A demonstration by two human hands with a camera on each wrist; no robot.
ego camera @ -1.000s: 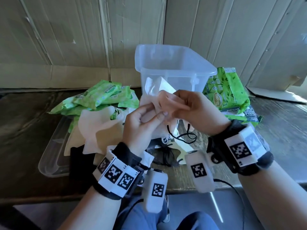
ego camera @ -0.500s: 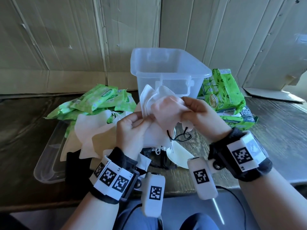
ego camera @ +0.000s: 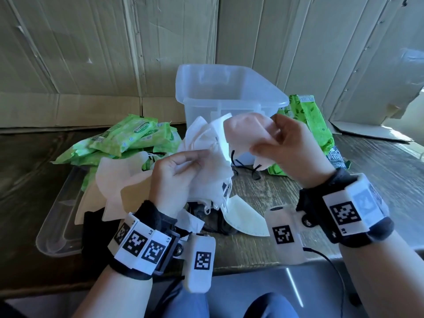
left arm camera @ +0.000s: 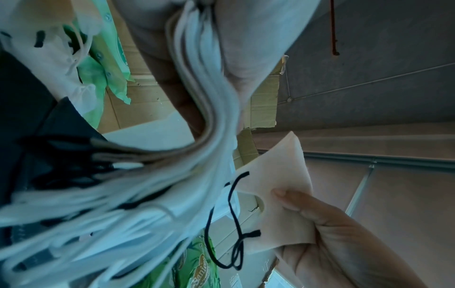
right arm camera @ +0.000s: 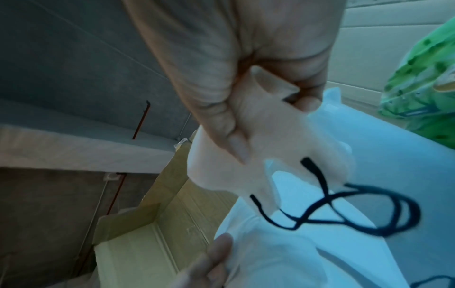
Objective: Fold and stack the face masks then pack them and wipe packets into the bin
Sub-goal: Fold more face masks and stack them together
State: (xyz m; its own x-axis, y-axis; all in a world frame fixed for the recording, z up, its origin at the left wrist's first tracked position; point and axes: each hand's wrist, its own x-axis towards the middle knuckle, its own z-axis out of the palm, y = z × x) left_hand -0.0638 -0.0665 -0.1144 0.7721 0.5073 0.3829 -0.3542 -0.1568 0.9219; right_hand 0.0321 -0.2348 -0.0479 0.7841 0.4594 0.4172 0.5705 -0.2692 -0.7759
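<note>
My right hand (ego camera: 275, 143) pinches a pale pink face mask (ego camera: 245, 131) with black ear loops (ego camera: 243, 164), held up in front of the clear plastic bin (ego camera: 229, 88). In the right wrist view the pink mask (right arm camera: 265, 155) hangs from my fingers, loops (right arm camera: 357, 214) dangling. My left hand (ego camera: 179, 173) grips a bunch of white masks (ego camera: 206, 145), seen as stacked edges (left arm camera: 197, 97) in the left wrist view, where the pink mask (left arm camera: 278, 194) is apart to the right. More white masks (ego camera: 119, 180) and green wipe packets (ego camera: 137, 136) lie at the left.
More green wipe packets (ego camera: 307, 120) lie to the right of the bin. A clear lid (ego camera: 59, 221) lies flat at the table's left front, partly under masks. One white mask (ego camera: 243, 219) and a black one (ego camera: 94, 223) lie on the wooden table (ego camera: 263, 191). Cardboard walls stand behind.
My right hand has pulled the pink mask up and to the right, away from the white bunch that my left hand keeps. The hands are now apart.
</note>
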